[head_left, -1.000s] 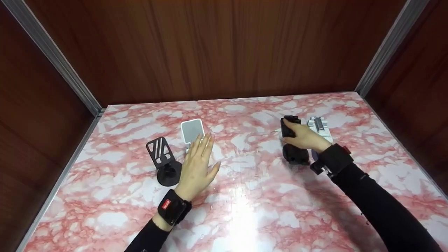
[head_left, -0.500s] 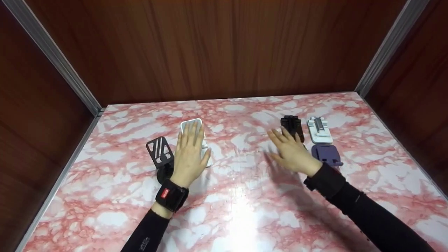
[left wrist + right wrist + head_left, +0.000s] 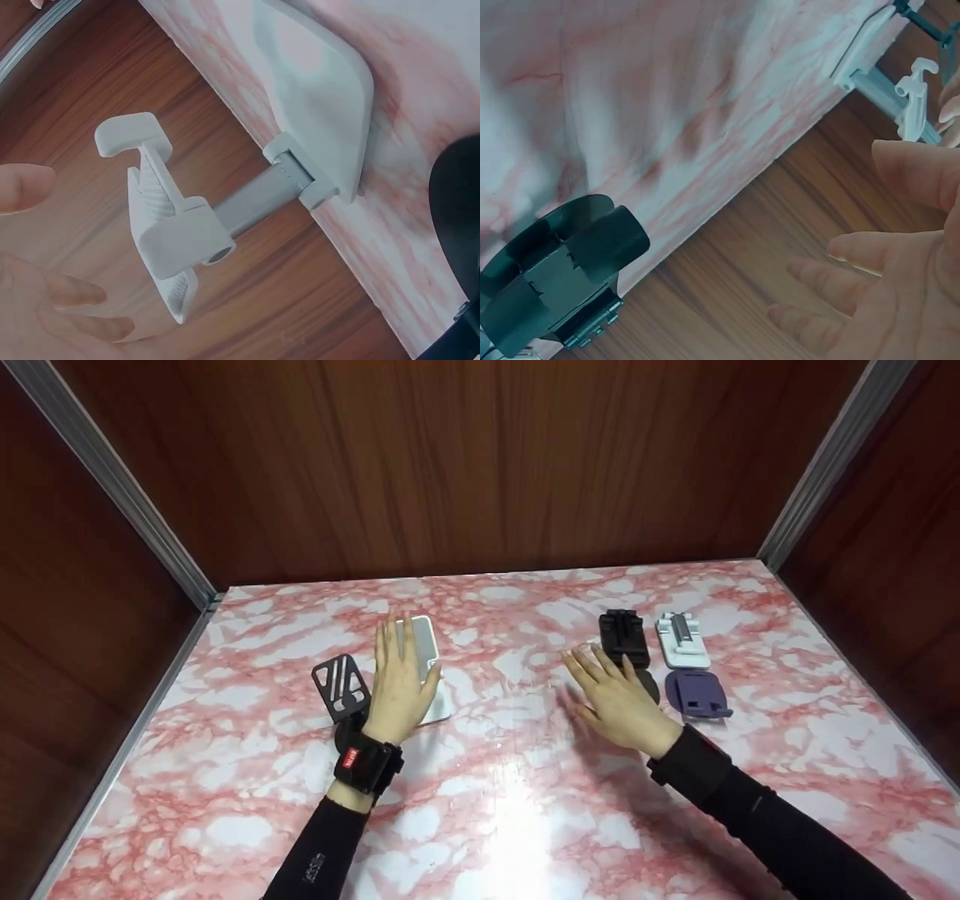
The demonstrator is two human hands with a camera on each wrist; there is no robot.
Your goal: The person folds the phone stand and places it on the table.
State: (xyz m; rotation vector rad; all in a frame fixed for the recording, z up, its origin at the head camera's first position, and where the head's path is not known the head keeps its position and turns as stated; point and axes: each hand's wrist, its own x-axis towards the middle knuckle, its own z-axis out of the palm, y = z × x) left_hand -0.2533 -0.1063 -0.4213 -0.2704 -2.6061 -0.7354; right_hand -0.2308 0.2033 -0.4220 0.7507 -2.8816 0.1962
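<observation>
My left hand (image 3: pixel 397 694), fingers straight, hovers beside an unfolded white phone stand (image 3: pixel 426 649) and overlaps it in the head view. The left wrist view shows its grey stem (image 3: pixel 259 199) and tilted holder, with hand and stand apart. Left of that hand, a black phone stand (image 3: pixel 341 686) with a slotted plate stands on a round base. My right hand (image 3: pixel 619 705) has spread fingers, holds nothing, and lies just in front of a folded black phone stand (image 3: pixel 624 637). A dark rounded piece (image 3: pixel 648 685) is partly hidden behind it.
Right of the folded black stand lies a folded white phone stand (image 3: pixel 683 643), with a folded purple phone stand (image 3: pixel 699 695) in front of it. The marbled red-and-white tabletop (image 3: pixel 510 607) is bounded by brown wood-grain panels (image 3: pixel 480 472) with metal corner strips.
My right hand has let go of the black items at the right and drawn back leftward, opening its fingers. My left hand has shifted left, over the white stand.
</observation>
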